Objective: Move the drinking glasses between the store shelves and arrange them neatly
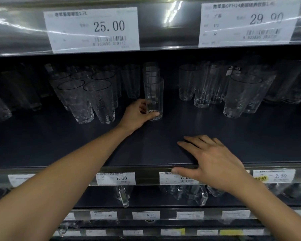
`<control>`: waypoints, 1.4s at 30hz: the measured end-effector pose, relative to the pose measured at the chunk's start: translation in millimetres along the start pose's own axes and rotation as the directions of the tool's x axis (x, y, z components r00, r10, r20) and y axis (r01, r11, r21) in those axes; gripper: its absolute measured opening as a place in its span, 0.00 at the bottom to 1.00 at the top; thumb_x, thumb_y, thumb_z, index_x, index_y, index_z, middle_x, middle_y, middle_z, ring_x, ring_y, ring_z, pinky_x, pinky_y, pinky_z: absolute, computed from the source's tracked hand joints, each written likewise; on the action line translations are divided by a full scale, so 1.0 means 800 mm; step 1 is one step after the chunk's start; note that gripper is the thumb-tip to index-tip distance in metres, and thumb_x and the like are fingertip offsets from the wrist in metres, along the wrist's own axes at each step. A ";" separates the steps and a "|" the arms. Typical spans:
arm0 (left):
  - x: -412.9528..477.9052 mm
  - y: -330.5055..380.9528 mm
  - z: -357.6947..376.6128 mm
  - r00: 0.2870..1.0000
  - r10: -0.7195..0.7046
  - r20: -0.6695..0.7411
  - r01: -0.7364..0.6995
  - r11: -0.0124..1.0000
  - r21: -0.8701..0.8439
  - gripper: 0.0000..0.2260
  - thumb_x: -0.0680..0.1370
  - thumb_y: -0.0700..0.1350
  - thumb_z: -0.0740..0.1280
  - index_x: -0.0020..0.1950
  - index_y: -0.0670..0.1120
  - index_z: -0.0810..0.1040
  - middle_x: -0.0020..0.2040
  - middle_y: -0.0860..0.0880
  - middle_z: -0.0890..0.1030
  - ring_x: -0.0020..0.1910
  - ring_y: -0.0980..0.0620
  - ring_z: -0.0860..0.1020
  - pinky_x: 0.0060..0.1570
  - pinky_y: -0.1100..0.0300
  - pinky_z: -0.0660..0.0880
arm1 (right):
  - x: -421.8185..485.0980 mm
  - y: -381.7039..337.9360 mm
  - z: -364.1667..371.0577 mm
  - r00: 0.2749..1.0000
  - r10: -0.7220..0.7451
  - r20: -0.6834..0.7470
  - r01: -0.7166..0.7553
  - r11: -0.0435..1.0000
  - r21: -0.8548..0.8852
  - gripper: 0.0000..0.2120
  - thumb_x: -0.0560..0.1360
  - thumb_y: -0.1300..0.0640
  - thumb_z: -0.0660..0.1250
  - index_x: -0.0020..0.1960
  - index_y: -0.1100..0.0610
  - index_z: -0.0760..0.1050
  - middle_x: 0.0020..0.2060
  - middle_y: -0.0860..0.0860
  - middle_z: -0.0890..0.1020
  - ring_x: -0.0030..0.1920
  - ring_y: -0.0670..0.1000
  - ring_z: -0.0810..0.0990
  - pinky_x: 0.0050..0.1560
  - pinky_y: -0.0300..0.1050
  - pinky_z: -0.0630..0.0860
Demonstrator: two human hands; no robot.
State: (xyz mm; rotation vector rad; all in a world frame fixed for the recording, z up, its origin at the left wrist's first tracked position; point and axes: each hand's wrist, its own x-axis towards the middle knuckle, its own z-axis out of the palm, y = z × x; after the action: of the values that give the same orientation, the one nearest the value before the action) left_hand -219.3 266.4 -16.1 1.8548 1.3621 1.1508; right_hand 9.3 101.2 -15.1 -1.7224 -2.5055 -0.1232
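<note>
On the dark shelf [163,150] above the 7.50 price tag [116,178], the left hand [137,115] grips a tall drinking glass [154,96] low down, probably to slide it into its row, while the right hand [214,162] rests flat and empty on the shelf edge right of that tag.

Left hand [137,114] grips tall glass [153,98]; right hand [214,162] flat on shelf [94,148]

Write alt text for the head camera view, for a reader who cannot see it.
A person's left hand grips the base of a tall clear glass upright on a dark store shelf, while the right hand rests open on the shelf's front edge. More glasses stand grouped to either side.
</note>
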 end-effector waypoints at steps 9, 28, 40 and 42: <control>0.012 -0.005 0.003 0.997 -0.025 -0.068 0.025 1.000 -0.005 0.23 0.69 0.50 0.79 0.58 0.47 0.72 0.48 0.53 0.78 0.45 0.60 0.77 0.42 0.70 0.73 | -0.002 -0.003 0.002 1.000 0.009 -0.027 -0.008 1.000 0.014 0.46 0.69 0.20 0.43 0.76 0.46 0.66 0.74 0.45 0.69 0.73 0.48 0.66 0.70 0.50 0.67; 0.026 -0.016 0.005 0.997 -0.047 -0.068 0.043 0.998 -0.053 0.21 0.73 0.49 0.76 0.61 0.45 0.74 0.51 0.51 0.81 0.49 0.56 0.80 0.41 0.63 0.78 | -0.002 -0.003 0.007 0.998 0.016 -0.065 -0.016 1.000 0.001 0.44 0.71 0.21 0.46 0.71 0.49 0.73 0.68 0.47 0.77 0.66 0.51 0.75 0.62 0.53 0.75; 0.028 -0.017 0.007 0.996 -0.067 -0.062 0.061 0.994 -0.085 0.21 0.76 0.47 0.74 0.67 0.45 0.74 0.56 0.49 0.82 0.52 0.55 0.80 0.39 0.65 0.76 | -0.002 -0.001 0.009 0.996 -0.004 -0.088 0.003 1.000 -0.010 0.44 0.71 0.20 0.45 0.73 0.48 0.71 0.70 0.46 0.75 0.69 0.50 0.72 0.65 0.51 0.72; 0.029 -0.019 0.008 0.996 -0.071 -0.063 0.065 0.994 -0.085 0.21 0.76 0.47 0.74 0.67 0.46 0.74 0.57 0.48 0.82 0.53 0.54 0.81 0.39 0.65 0.76 | -0.001 0.000 0.010 0.995 -0.006 -0.099 0.005 1.000 -0.010 0.44 0.71 0.20 0.45 0.73 0.48 0.71 0.70 0.46 0.75 0.69 0.50 0.72 0.65 0.50 0.72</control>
State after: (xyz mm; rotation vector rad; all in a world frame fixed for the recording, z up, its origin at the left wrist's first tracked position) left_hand -218.2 293.1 -24.2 1.7133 1.3814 1.2241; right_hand 9.5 101.3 -23.0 -1.6704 -2.4434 -0.2162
